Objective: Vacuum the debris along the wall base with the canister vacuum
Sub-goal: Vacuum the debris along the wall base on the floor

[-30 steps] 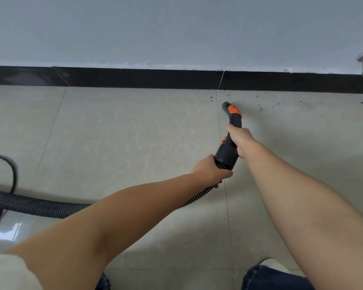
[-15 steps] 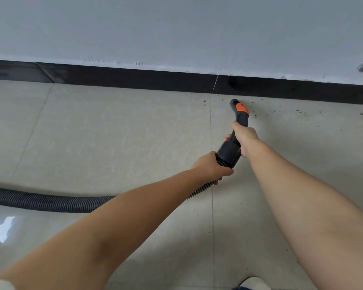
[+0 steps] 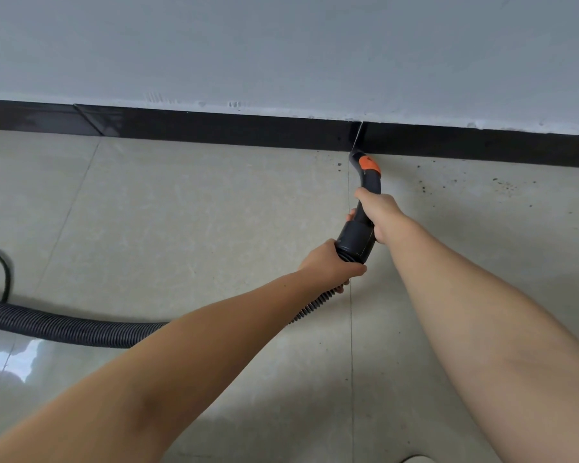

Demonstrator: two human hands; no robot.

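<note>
Pale tiled floor [image 3: 188, 228] meets grey wall [image 3: 281, 45] along black baseboard [image 3: 214, 128]. Dark debris specks [image 3: 502, 186] scattered on tile near baseboard, right of nozzle. Vacuum handle [image 3: 368, 182] (black, orange cap) reaches forward, tip at baseboard joint. Right hand [image 3: 380, 213] wrapped around handle's curved neck. Left hand [image 3: 330, 264] curled around ribbed hose [image 3: 64, 327] just behind cuff. Hose trails left across floor; thin black cable [image 3: 5, 272] loops at left edge.
</note>
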